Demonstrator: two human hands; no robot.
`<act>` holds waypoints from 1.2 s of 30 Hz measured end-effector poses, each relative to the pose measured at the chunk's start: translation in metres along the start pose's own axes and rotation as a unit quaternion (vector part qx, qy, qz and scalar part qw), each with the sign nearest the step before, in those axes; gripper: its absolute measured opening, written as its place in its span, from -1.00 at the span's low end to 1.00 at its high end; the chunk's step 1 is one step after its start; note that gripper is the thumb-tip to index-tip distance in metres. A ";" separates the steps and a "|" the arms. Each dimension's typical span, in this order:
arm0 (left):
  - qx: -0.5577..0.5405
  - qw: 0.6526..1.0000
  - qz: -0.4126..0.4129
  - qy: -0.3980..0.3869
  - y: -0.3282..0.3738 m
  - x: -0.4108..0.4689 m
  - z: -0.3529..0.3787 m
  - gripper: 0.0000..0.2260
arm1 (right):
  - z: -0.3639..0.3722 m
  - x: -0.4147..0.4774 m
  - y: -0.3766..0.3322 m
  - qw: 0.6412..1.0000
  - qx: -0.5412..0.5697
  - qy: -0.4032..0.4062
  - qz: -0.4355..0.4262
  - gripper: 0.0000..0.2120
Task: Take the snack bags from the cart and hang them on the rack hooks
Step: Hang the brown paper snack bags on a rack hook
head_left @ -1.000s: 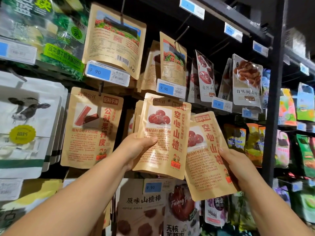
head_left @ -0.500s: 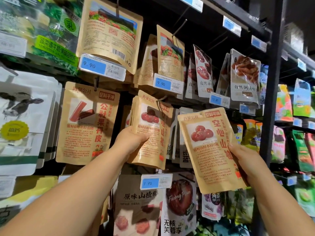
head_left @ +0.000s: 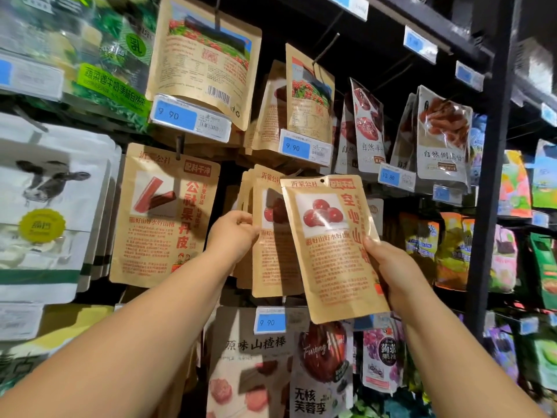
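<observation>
On a dark store rack (head_left: 494, 146), the left hand (head_left: 233, 236) pinches the hooked stack (head_left: 268, 260) by its left edge; the right hand (head_left: 391, 267) pinches a tilted kraft snack bag (head_left: 328, 257), fingers behind it, overlapping that stack

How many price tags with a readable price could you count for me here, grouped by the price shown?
9.90 tags: 3
13.80 tags: 1
Total: 4 readable; the other tags are too blurred to read.
</observation>
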State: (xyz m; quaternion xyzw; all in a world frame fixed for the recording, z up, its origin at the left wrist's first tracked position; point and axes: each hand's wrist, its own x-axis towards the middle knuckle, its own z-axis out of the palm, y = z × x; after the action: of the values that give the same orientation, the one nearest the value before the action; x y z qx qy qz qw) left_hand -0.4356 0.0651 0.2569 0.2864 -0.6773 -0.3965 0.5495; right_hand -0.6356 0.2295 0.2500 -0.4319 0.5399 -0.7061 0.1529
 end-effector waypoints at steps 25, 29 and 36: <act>-0.023 0.984 0.131 -0.116 0.040 -0.018 0.010 -0.11 | 0.039 0.003 -0.009 0.999 0.022 -0.031 -0.008 -0.81; -0.028 0.987 0.104 -0.117 0.043 -0.006 0.008 -0.11 | 0.039 0.005 -0.008 0.999 0.019 -0.029 -0.004 -0.82; -0.029 0.989 0.091 -0.116 0.036 -0.002 0.008 -0.17 | 0.046 0.014 0.000 1.000 0.014 -0.021 0.014 -0.82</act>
State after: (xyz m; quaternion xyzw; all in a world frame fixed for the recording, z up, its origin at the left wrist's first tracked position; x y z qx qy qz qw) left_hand -0.4408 0.0871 0.2857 0.1594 -0.7478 -0.3948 0.5094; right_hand -0.6079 0.1911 0.2582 -0.4369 0.5324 -0.7022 0.1805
